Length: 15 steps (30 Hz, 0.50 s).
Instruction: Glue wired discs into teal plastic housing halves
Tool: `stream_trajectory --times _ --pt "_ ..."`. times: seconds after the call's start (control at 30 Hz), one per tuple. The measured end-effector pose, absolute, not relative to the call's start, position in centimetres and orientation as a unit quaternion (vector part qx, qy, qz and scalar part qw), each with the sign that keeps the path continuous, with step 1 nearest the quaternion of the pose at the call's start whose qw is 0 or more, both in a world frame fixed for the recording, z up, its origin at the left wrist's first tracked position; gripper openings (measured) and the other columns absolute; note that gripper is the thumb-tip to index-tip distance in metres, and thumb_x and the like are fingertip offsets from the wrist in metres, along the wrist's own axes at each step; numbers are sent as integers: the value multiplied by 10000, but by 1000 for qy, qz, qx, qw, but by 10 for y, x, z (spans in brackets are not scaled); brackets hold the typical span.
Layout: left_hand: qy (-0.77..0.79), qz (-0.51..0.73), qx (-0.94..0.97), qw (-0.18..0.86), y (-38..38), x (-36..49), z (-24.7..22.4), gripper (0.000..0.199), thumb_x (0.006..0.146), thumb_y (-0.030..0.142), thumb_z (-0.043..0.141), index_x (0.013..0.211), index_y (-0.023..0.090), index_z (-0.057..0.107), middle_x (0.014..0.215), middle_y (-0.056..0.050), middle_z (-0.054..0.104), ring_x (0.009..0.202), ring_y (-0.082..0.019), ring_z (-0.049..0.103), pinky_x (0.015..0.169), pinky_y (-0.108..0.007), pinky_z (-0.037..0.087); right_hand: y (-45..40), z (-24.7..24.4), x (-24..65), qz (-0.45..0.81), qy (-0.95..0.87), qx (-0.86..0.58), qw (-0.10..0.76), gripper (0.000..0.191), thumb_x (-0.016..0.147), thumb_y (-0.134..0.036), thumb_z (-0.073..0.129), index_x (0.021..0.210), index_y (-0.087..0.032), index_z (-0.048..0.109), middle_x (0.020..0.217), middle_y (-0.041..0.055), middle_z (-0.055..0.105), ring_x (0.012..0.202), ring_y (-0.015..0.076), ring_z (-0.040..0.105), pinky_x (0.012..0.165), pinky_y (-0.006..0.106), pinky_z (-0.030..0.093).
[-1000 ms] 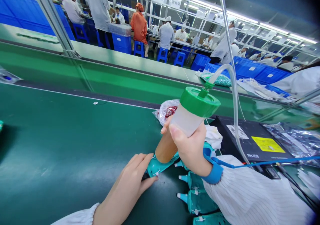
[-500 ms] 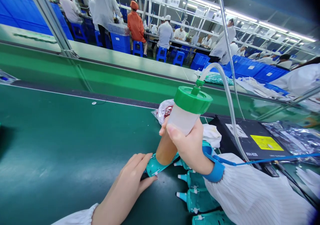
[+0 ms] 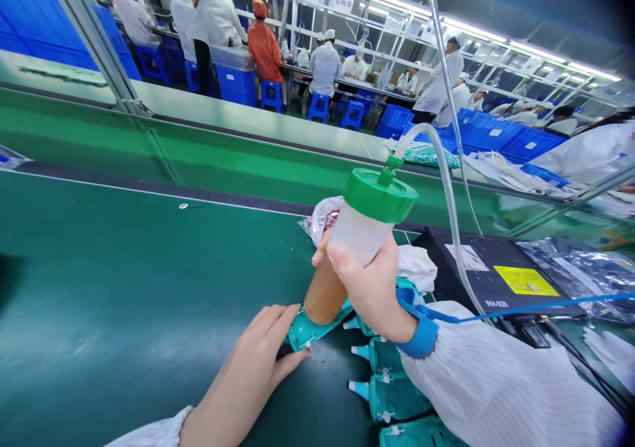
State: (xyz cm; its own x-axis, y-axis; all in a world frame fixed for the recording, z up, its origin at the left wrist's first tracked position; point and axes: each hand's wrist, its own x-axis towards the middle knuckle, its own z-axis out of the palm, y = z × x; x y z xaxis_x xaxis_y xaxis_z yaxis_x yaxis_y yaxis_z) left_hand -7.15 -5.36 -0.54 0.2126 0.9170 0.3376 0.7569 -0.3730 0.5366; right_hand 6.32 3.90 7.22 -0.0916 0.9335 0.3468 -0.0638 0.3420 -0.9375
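Note:
My right hand (image 3: 370,282) is wrapped round a translucent syringe barrel (image 3: 325,291) filled with brownish material. Its green cap (image 3: 381,196) joins a clear hose (image 3: 439,146). The barrel tilts, with its lower end over a teal plastic shell (image 3: 302,331); the tip is hidden. My left hand (image 3: 258,354) grips the shell's left end between thumb and fingers. More teal shells (image 3: 397,394) with pale blue-and-white tips lie in a column below my right hand, partly covered by my sleeve. A blue wrist strap (image 3: 421,333) circles my right wrist.
A black box (image 3: 489,272) with a yellow label stands at the right, beside clear plastic bags (image 3: 585,272) and cables. A white cloth (image 3: 417,267) and a plastic bag (image 3: 321,219) lie behind my right hand. Several people work beyond the green conveyor (image 3: 238,162).
The syringe barrel and my right hand have shifted slightly left and down over the shell. My left hand keeps its grip. In the background, a standing person in white has bent forward.

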Motion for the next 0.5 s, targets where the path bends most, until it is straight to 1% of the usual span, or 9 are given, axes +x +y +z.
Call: stream_trajectory --times 0.1,0.3,0.5 --pt "546 307 768 134 -54 -72 -6 272 838 198 603 1096 271 555 944 4 645 796 -182 639 687 -257 531 38 73 65 448 -599 -371 551 348 651 -465 627 852 -271 421 734 30 570 615 205 546 572 356 506" --pt "539 320 771 115 -53 -72 -7 267 853 225 594 1114 255 546 924 -1 645 773 -183 633 672 -260 528 39 76 69 440 -613 -375 538 343 613 -398 614 868 -252 436 764 27 557 622 197 539 571 347 494" --pt "542 309 771 128 -54 -73 -11 424 803 194 671 1175 282 488 952 13 621 802 -182 626 691 -262 527 41 74 70 445 -603 -359 556 290 618 -322 625 847 -253 461 771 40 564 633 204 535 595 361 489"
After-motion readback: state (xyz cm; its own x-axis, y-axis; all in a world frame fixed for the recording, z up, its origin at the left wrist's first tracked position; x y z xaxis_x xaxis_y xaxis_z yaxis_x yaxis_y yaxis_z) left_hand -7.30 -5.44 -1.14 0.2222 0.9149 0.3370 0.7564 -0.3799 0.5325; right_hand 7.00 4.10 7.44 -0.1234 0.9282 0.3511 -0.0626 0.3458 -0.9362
